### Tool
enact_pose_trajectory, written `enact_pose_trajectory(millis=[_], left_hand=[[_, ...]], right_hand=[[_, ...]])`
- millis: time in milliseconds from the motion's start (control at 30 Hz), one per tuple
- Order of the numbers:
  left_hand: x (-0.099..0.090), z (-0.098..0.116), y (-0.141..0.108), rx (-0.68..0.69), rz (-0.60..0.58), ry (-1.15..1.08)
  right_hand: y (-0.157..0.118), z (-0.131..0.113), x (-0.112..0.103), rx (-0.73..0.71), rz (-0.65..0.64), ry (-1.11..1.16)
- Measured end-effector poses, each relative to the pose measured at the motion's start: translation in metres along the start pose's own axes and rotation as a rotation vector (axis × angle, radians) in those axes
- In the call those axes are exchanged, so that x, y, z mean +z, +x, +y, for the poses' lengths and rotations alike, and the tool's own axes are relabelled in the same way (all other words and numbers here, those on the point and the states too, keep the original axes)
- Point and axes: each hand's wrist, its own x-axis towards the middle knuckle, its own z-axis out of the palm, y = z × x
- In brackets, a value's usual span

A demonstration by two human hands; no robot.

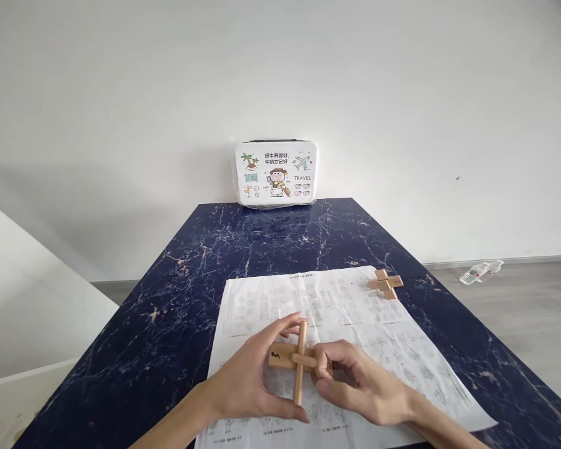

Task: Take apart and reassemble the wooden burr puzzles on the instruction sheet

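Between my hands is a cross-shaped wooden burr puzzle (280, 357) of light wooden pieces, marked with a black squiggle like a "3" or "M" on one flat piece. A thin wooden rod (300, 380) crosses it, running away from me. My left hand (249, 377) is curved round the left side, thumb at the rod's near end and fingers at its far end. The right hand (367, 383) has its fingers curled and pinches the right end of the puzzle, partly hiding it. Both hands are over a printed paper sheet (243, 299).
Another wooden cross puzzle (386, 284) rests at the sheet's far right corner. A white cartoon-printed case (277, 173) stands against the wall at the far end of the dark blue marbled table (182, 262). A clear plastic bottle (474, 273) lies on the floor to the right.
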Motion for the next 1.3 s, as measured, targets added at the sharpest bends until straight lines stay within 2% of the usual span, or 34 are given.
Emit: enact_pose_trajectory(millis=[200,400,633,900,1133,1233,1300], left_hand=[[-0.001,0.010,0.002,-0.010,0.081,-0.082],[-0.002,0.006,0.002,-0.057,0.180,-0.094],[-0.003,0.003,0.000,-0.079,0.180,-0.136],[0.000,-0.003,0.004,0.025,0.145,-0.237],[-0.001,-0.005,0.005,-0.001,0.139,-0.273],[-0.002,-0.003,0.005,-0.028,0.123,-0.322],[-0.002,-0.003,0.005,-0.046,0.157,-0.351]], right_hand=[[-0.001,0.001,0.002,-0.009,-0.029,0.229],[0.001,0.007,0.003,0.018,0.105,0.238],[0.003,0.005,0.002,-0.011,0.081,0.312],[0.005,0.013,0.002,-0.047,-0.003,0.400],[0.005,0.018,0.004,-0.036,-0.033,0.419],[0.005,0.018,0.005,-0.036,-0.006,0.418],[0.006,0.018,0.005,-0.043,0.016,0.418]])
